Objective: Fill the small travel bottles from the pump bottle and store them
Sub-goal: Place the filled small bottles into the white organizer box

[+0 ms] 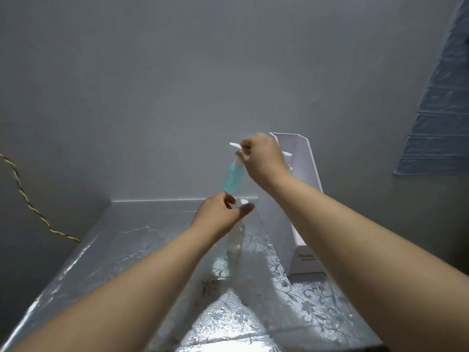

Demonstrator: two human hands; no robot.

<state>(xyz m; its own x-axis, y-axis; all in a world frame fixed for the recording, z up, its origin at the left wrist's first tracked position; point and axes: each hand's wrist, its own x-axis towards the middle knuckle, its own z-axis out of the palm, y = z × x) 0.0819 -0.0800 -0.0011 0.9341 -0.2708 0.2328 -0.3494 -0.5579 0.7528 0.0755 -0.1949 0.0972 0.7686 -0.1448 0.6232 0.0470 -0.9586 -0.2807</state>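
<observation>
right hand point(258, 153): we've got it curled tight round the white top of the pump bottle point(230, 179), which hangs tilted in the air.
left hand point(220, 215): fingers pinch the neck of the small bottle point(236, 241), which stands on the table point(142, 240).
where stuff sits: the blue-green pump bottle is right above the small one, its bottom almost on our left knuckles.
is it open: too blurry to tell.
how we'd do it: line the spout up over the mouth first, keep the small bottle pinned upright, then pump slow and short so nothing runs down the side.
nearby: white box point(308, 189) just to the right, a cord point(28, 201) off left.
</observation>
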